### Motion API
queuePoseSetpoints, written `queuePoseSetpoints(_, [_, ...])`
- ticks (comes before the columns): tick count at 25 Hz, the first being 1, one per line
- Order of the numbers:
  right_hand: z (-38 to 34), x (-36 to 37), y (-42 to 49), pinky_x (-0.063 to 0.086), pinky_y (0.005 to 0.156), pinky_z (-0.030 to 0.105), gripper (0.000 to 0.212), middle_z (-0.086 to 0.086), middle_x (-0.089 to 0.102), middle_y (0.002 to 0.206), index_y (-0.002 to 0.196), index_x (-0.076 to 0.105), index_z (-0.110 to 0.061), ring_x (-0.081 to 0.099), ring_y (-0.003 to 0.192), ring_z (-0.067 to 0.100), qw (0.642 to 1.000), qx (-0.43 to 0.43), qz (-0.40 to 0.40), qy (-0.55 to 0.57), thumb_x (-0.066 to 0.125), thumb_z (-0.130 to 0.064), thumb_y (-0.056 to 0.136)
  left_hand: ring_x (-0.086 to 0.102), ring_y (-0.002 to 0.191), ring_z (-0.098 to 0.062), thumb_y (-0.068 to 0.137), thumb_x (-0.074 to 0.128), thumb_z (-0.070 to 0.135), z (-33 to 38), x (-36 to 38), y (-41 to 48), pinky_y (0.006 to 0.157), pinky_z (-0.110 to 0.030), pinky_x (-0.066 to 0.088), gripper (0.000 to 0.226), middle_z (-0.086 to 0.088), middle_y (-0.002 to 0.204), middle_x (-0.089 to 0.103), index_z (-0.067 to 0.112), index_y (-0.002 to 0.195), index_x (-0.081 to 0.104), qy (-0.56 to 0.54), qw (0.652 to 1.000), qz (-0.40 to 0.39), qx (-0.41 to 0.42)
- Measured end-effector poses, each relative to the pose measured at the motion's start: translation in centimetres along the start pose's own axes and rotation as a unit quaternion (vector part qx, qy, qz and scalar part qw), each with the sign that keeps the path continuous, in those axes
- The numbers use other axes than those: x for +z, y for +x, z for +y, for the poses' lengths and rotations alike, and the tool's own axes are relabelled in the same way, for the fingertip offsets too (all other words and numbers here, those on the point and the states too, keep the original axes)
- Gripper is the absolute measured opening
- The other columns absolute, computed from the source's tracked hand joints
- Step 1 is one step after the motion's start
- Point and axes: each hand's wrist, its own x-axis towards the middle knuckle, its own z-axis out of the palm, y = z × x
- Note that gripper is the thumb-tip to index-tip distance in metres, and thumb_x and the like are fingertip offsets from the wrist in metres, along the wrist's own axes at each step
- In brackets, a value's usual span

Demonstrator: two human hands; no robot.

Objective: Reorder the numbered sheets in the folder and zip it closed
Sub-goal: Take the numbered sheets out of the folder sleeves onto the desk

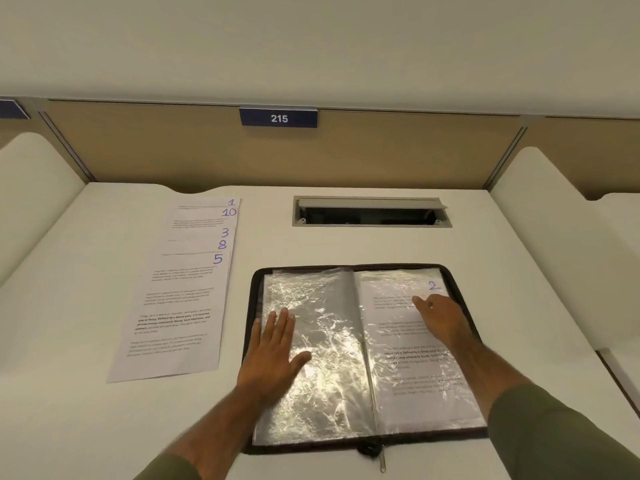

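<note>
Zip pull (382, 460): I see it at the near edge of the folder (311, 447).
Left hand (273, 348): flat on the folder's left sleeve (329, 368), fingers straight, holding nothing.
Right hand (445, 323): forefinger straight on sheet 2 (426, 386), right page; any grip I cannot tell.
Loose sheets (173, 323): left of the folder, 5 topmost.

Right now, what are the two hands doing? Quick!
Left hand: open, flat on the left plastic sleeve.
Right hand: open, fingertip touching sheet 2.

office/study carrel | numbered sign 215 (278, 118) | partition panel (277, 150) | desk cable hatch (371, 212)
</note>
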Motion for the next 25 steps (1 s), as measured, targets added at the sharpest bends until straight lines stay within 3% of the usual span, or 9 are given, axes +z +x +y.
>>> queuePoseSetpoints(3, [0.4, 0.1, -0.6, 0.048, 0.075, 0.033, 0.045, 0.004, 0.067, 0.094, 0.093, 0.065, -0.012, 0.06, 0.083, 0.02, 1.0, -0.009, -0.001, -0.008, 0.044, -0.052, 0.102, -0.034, 0.148, -0.021, 0.094, -0.003, 0.076, -1.2, 0.5, -0.9, 0.121, -0.048, -0.018, 0.086, 0.001, 0.162, -0.034, 0.02, 0.156, -0.023, 0.008, 1.0, 0.006, -0.024])
queuePoseSetpoints(7, [1.7, -0.4, 0.9, 0.054, 0.086, 0.038, 0.041, 0.003, 0.071, 0.102, 0.094, 0.069, -0.014, 0.063, 0.093, 0.023, 0.999, -0.034, 0.01, -0.019, 0.051, -0.052, 0.098, -0.021, 0.154, -0.022, 0.098, 0.007, 0.075, -1.4, 1.1, -2.0, 0.123, -0.05, -0.012, 0.087, -0.004, 0.167, -0.015, 0.015, 0.16, -0.002, 0.012, 0.996, 0.04, -0.08])
queuePoseSetpoints(9, [2.5, -1.0, 1.9, 0.052, 0.093, 0.037, 0.04, 0.003, 0.069, 0.12, 0.111, 0.07, -0.017, 0.063, 0.107, 0.023, 0.999, -0.05, 0.01, -0.012, 0.054, -0.051, 0.097, -0.022, 0.153, -0.024, 0.099, 0.007, 0.071, 0.1, 0.5, -1.8, 0.123, -0.052, -0.011, 0.084, -0.007, 0.167, -0.017, 0.014, 0.159, -0.005, 0.003, 0.992, 0.061, -0.106])
queuePoseSetpoints(12, [4.0, -1.9, 3.4, 0.042, 0.109, 0.04, 0.056, 0.0, 0.051, 0.148, 0.144, 0.052, -0.019, 0.049, 0.134, 0.022, 0.994, -0.101, -0.004, -0.039, 0.057, -0.05, 0.097, -0.018, 0.154, -0.03, 0.102, 0.008, 0.065, 4.5, -1.3, 0.3, 0.124, -0.054, -0.006, 0.081, -0.012, 0.167, -0.016, 0.009, 0.159, -0.004, 0.003, 0.991, 0.082, -0.102])
queuePoseSetpoints(15, [5.3, -2.7, 5.0, 0.037, 0.113, 0.04, 0.067, 0.003, 0.04, 0.157, 0.153, 0.038, -0.02, 0.038, 0.142, 0.024, 0.987, -0.145, -0.011, -0.065, 0.06, -0.048, 0.096, -0.027, 0.15, -0.029, 0.104, 0.008, 0.06, 9.7, -2.2, 4.8, 0.124, -0.052, -0.011, 0.073, -0.008, 0.164, -0.027, 0.016, 0.157, -0.015, -0.004, 0.997, 0.05, -0.059])
queuePoseSetpoints(17, [6.0, -3.4, 6.2, 0.035, 0.115, 0.041, 0.071, 0.004, 0.036, 0.16, 0.155, 0.032, -0.021, 0.034, 0.145, 0.025, 0.981, -0.171, -0.026, -0.082, 0.061, -0.047, 0.095, -0.025, 0.151, -0.026, 0.105, 0.015, 0.057, 13.1, -2.4, 8.2, 0.124, -0.05, -0.013, 0.072, -0.005, 0.164, -0.025, 0.02, 0.157, -0.018, -0.023, 0.999, 0.022, -0.03])
queuePoseSetpoints(20, [6.9, -4.0, 7.5, 0.035, 0.116, 0.043, 0.073, 0.003, 0.033, 0.161, 0.156, 0.029, -0.023, 0.034, 0.144, 0.025, 0.976, -0.192, -0.04, -0.099, 0.064, -0.041, 0.095, -0.014, 0.155, -0.025, 0.104, 0.034, 0.055, 16.6, -2.3, 11.7, 0.125, -0.047, -0.01, 0.077, -0.003, 0.168, -0.014, 0.022, 0.161, -0.007, -0.042, 0.999, -0.013, 0.016])
queuePoseSetpoints(25, [6.8, -4.4, 9.6, 0.038, 0.111, 0.034, 0.063, 0.009, 0.048, 0.148, 0.15, 0.041, -0.016, 0.048, 0.133, 0.025, 0.986, -0.137, -0.046, 0.081, 0.068, -0.024, 0.094, -0.004, 0.156, -0.022, 0.1, 0.051, 0.048, 18.6, -3.4, 15.8, 0.126, -0.046, -0.004, 0.082, -0.001, 0.17, -0.002, 0.025, 0.162, 0.002, -0.075, 0.996, -0.034, 0.02])
